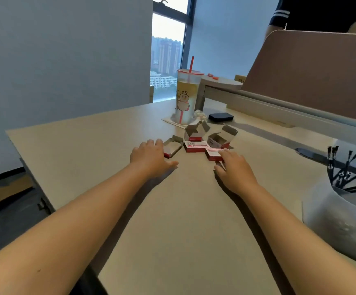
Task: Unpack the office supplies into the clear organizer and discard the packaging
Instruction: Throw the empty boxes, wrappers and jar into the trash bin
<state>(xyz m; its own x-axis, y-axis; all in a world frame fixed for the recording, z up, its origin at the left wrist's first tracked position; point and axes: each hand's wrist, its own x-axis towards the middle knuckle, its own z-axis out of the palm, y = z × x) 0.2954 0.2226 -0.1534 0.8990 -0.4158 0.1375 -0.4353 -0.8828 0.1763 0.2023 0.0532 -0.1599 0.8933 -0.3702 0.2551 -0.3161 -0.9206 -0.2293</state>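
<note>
Several small red-and-white cardboard boxes lie in a cluster on the beige desk [194, 209]. An opened empty box [172, 146] sits at the left, and my left hand [150, 156] rests flat beside it with its fingers touching it. A shut box [194, 146] lies in the middle. My right hand [234, 167] lies flat with its fingertips on another shut box [212, 154]. Two opened boxes [194, 130] [220, 138] stand behind them. The clear organizer [332, 216] at the right edge holds black pens [343, 175].
A tall drink cup with a red straw [185, 96] stands behind the boxes, with crumpled paper [200, 114] and a dark case [220, 117] next to it. A grey shelf and brown partition [311, 77] run along the right. A person stands behind the partition.
</note>
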